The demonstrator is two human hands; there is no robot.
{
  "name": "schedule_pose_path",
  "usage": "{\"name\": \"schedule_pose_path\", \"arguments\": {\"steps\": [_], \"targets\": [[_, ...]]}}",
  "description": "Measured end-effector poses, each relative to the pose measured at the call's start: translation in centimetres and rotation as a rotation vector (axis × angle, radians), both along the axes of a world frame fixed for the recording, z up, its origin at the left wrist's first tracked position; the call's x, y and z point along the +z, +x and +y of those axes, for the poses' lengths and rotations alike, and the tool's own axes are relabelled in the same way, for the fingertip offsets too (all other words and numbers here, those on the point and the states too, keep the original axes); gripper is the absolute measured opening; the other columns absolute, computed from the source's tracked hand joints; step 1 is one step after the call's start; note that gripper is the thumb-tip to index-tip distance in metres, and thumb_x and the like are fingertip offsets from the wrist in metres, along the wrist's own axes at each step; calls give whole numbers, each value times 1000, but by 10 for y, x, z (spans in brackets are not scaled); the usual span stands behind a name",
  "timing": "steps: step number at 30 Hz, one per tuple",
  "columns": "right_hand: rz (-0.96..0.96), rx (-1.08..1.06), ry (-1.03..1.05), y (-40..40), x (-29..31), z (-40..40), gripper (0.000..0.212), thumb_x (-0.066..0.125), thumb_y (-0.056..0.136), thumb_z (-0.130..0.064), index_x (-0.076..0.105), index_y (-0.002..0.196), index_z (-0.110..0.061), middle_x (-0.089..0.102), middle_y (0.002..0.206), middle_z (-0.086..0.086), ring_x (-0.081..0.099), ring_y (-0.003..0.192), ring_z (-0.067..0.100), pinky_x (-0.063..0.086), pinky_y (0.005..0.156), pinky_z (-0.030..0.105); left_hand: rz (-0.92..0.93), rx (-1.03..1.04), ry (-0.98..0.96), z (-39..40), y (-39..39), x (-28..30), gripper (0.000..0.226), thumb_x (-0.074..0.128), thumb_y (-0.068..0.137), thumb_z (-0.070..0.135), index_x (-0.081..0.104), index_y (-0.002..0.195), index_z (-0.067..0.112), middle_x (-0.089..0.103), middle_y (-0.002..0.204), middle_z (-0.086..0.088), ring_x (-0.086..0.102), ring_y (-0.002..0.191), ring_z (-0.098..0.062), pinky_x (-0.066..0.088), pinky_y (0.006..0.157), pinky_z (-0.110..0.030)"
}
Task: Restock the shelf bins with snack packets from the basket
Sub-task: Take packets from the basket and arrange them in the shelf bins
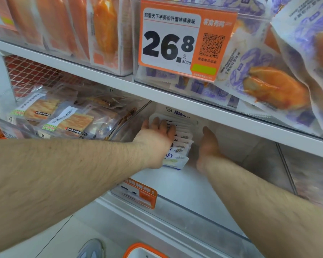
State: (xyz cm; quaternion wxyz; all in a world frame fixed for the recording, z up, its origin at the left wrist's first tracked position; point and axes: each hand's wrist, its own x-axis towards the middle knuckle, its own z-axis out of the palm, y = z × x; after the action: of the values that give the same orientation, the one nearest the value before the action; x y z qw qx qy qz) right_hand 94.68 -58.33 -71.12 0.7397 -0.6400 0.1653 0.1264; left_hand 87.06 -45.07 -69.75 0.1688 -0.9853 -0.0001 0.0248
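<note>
We see a stack of white snack packets (179,140) with blue print standing on edge in a row, inside a clear shelf bin (222,185) on the lower shelf, toward the bin's back left. Our left hand (157,135) lies over the left side of the row, its fingers (164,125) laid fairly straight across the packet tops, pressing rather than curling round them. Our right hand (209,146) reaches into the same bin just to the right of the packets, held edge-on with the fingers pointing toward the back; we cannot tell whether it touches the row.

To the left, a neighbouring bin holds clear packets of dried fish (63,118) with white labels. Above runs a white shelf board (119,84). On the upper shelf sits a large orange price tag (185,41) reading 26.8, with orange packets (63,28) to its left and purple-and-white packets (268,77) to its right. A smaller orange tag (140,194) hangs on the front of the lower bin. At the bottom edge, the orange rim of the basket (138,247) shows beside a grey shoe (91,248).
</note>
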Motion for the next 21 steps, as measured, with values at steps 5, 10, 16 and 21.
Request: {"name": "schedule_pose_path", "arguments": {"steps": [5,10,16,21], "targets": [[27,230,363,-12,6,15,46,52,90,-47,66,111,-8,67,103,12,65,87,25,51,89,32,39,-67,-139,8,2,5,110,61,83,57,-5,155,8,-3,163,-17,-5,151,-34,2,120,-58],[-112,257,147,-11,9,7,40,38,104,-42,67,97,-15,73,86,6,70,71,13,51,55,10,92,-56,-190,11,6,8,113,61,82,58,-11,155,12,-9,164,-14,-7,151,-30,0,123,-47],[-156,377,-120,-9,18,18,39,44,99,-52,69,98,-23,76,94,2,71,72,11,49,58,25,117,-33,-231,7,4,10,115,64,79,61,-9,156,16,-8,164,-13,-6,151,-30,3,123,-49],[-657,174,-952,-7,28,7,42,48,99,-41,61,120,-8,64,120,12,58,114,32,42,89,33,105,-28,-238,5,1,11,113,63,79,61,-7,156,15,-7,164,-14,-5,151,-31,3,123,-50]]}}
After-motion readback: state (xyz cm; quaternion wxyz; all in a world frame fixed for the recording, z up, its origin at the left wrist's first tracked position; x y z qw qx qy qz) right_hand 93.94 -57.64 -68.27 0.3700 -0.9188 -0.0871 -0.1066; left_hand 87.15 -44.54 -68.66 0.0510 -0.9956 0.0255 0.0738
